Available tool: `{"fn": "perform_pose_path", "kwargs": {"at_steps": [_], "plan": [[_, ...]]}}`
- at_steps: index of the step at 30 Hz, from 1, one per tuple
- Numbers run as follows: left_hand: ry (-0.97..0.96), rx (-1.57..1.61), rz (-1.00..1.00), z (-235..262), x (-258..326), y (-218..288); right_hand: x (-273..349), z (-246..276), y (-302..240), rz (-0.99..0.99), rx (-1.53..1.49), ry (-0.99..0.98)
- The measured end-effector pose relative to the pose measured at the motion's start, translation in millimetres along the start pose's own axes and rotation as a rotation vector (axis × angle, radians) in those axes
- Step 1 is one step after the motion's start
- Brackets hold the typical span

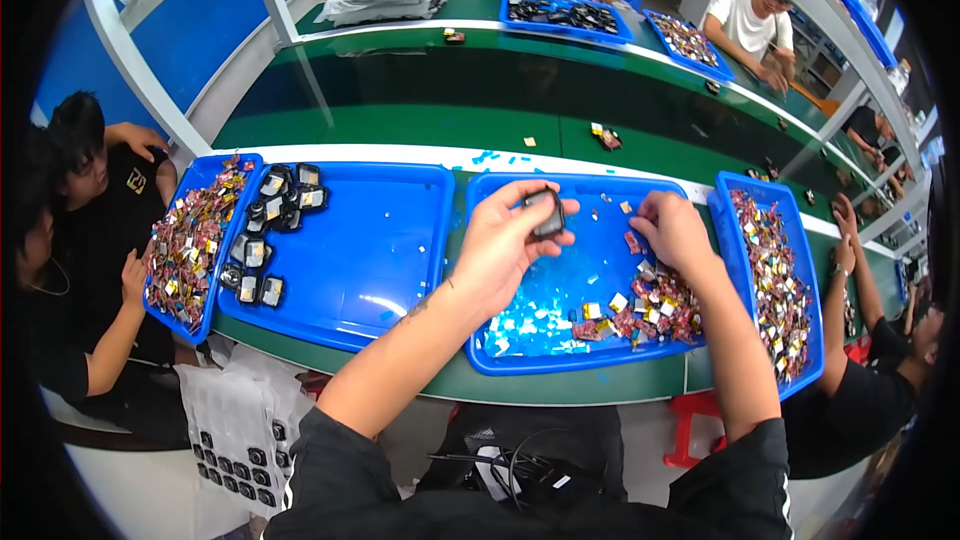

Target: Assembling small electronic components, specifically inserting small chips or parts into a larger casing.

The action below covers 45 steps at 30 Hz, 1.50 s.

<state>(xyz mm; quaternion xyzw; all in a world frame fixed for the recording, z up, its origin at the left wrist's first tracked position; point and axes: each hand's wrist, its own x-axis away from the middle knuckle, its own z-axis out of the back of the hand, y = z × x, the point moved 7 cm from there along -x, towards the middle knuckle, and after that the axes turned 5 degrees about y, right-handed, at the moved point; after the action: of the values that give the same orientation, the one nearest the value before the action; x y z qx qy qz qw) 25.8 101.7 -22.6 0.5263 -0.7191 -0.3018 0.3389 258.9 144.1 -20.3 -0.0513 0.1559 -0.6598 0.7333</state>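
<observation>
Above the far half of the blue tray (560, 364), the left hand (500, 245) grips a black casing (545, 218) that looks light, stiff and perhaps slippery, best pinched by its side edges, while the right hand (680, 230) curls its fingers over the tray's far right, whether around anything I cannot tell.
</observation>
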Motion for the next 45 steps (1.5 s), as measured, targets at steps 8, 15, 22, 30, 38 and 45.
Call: {"fn": "perform_pose_path", "kwargs": {"at_steps": [8, 15, 22, 30, 38, 45], "plan": [[-0.014, -0.556, -0.73, -20, 11, -1, 23, 14, 13, 0.048, -0.504, 0.291], [-0.174, -0.832, -0.751, -27, 38, -11, 95, 62, -81, -0.019, -0.847, 0.142], [-0.277, -0.584, -0.492, -40, 37, -24, 115, 44, -68, -0.094, -1.088, 0.111], [-0.431, -0.694, -0.561, -58, 51, -21, 131, 38, -59, -0.19, -1.138, 0.175], [-0.42, -1.19, -1.13, -52, 72, 11, 101, -6, -75, -0.329, -1.509, -0.385], [-0.166, -0.704, -0.404, -26, 32, -15, 71, 21, -80, 0.145, -0.458, 0.208]]}}
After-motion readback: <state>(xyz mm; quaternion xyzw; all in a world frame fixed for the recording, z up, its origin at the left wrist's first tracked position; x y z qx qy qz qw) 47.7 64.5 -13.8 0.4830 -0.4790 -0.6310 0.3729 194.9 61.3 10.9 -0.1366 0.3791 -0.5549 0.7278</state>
